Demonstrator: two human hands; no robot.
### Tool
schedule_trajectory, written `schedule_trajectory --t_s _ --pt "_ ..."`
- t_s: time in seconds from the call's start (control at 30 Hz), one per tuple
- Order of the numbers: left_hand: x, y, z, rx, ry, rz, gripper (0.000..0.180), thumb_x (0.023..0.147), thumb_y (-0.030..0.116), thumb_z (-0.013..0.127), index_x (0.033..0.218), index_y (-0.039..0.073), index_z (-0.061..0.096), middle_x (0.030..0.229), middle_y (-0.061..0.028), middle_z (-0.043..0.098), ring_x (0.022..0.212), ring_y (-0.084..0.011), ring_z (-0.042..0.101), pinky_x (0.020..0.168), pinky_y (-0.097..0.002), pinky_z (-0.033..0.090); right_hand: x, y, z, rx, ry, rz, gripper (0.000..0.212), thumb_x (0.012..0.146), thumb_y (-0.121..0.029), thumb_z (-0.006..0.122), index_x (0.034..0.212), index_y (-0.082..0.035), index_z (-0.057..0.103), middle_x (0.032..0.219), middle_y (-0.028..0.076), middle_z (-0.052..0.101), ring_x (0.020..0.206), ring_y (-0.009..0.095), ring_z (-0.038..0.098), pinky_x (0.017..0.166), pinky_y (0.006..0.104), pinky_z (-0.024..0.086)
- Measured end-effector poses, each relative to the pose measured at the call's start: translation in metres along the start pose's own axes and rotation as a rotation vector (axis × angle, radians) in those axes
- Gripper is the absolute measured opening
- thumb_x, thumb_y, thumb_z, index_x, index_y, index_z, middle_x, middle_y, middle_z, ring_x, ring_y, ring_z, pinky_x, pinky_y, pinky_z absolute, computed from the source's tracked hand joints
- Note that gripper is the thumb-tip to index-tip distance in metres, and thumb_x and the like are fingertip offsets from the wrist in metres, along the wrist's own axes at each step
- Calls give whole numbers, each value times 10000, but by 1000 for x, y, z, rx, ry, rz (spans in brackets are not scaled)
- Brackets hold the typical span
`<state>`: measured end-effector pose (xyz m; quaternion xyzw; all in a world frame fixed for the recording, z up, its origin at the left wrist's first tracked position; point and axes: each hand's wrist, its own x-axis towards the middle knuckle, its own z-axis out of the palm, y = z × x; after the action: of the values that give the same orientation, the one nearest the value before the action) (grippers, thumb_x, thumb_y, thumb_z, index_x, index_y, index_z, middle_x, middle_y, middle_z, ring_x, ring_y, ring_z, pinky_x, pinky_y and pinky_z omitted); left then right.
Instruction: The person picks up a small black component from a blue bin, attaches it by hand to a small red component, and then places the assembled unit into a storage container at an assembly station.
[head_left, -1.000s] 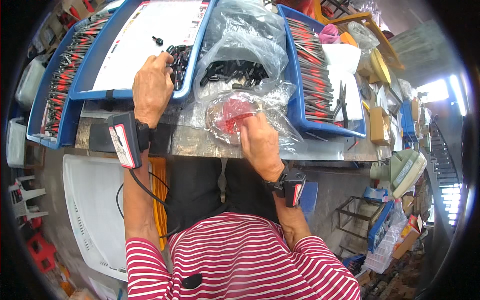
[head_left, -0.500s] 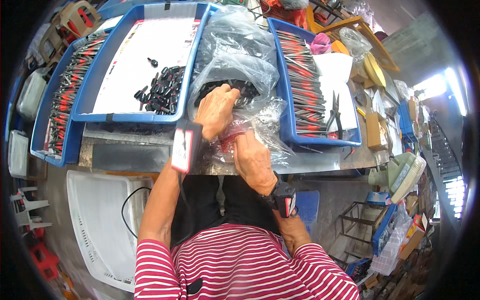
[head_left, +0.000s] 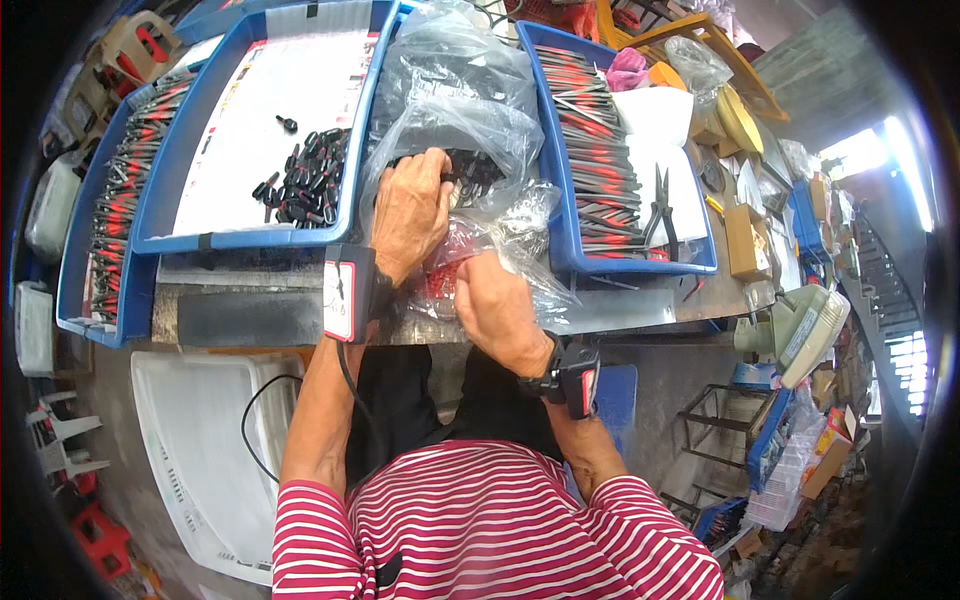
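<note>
At the mouth of a large clear plastic bag (head_left: 450, 75), my left hand (head_left: 410, 210) has its fingers curled among small black parts (head_left: 475, 178). What those fingertips grip, if anything, is hidden. Closer to the table edge, my right hand (head_left: 498, 308) is closed, thumb and fingers together, beside a smaller clear bag of tiny red pieces (head_left: 436, 276). Whatever is in its fingertips is too small to make out. To the left, a blue tray (head_left: 215, 240) lined with white paper holds a heap of black pieces with red marks (head_left: 308, 180).
Red-and-grey slim tools (head_left: 590, 140) fill part of a blue tray (head_left: 640, 266) on the right, next to black-handled pliers (head_left: 661, 215). Another tray of similar tools (head_left: 130, 190) stands at far left. A white crate (head_left: 215, 440) sits below the table.
My left hand has drawn back a little toward me and left within the bag mouth. My right hand's fingers have curled in tighter beside the red pieces. The whole view has shifted slightly.
</note>
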<state>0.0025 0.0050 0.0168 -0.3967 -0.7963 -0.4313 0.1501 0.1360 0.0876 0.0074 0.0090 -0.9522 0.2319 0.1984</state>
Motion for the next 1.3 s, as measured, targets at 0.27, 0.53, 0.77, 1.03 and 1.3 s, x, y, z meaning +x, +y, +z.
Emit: schedule_trajectory --t_s 0.27,0.53,0.77,1.03,1.3 --pt "-28 46 -39 -351 190 -201 247 804 11 556 1049 -16 565 951 -106 611 821 -149 584 714 -241 457 0 -5 -13 627 64 344 54 817 -31 528 818 22 515 630 24 510 512 66 430 466 216 362" --pt "-76 63 -38 -875 -116 -591 144 849 71 523 972 -4 533 832 7 543 731 -47 488 656 -185 409 1 -9 -17 1065 110 508 65 856 -48 518 884 11 512 653 -38 485 506 4 402 439 153 316" --pt "-82 69 -33 -828 -134 -588 143 863 80 508 969 -16 521 798 -19 543 704 -58 475 617 -203 406 -3 -13 -18 1099 147 427 54 860 -31 507 890 14 504 702 -16 497 542 3 423 459 145 325" --pt "-85 72 -35 -861 -84 -589 185 858 70 526 1022 -14 533 874 -22 567 779 -62 514 691 -194 418 -4 -9 -16 987 176 259 53 840 -3 520 880 31 509 852 33 503 698 49 480 606 170 400" --pt "-85 76 -35 -810 -10 -489 271 836 55 542 1101 -1 557 986 -46 582 884 -93 532 776 -219 423 -7 -12 -16 875 202 192 48 815 36 532 862 36 525 894 67 517 785 94 513 664 199 432"
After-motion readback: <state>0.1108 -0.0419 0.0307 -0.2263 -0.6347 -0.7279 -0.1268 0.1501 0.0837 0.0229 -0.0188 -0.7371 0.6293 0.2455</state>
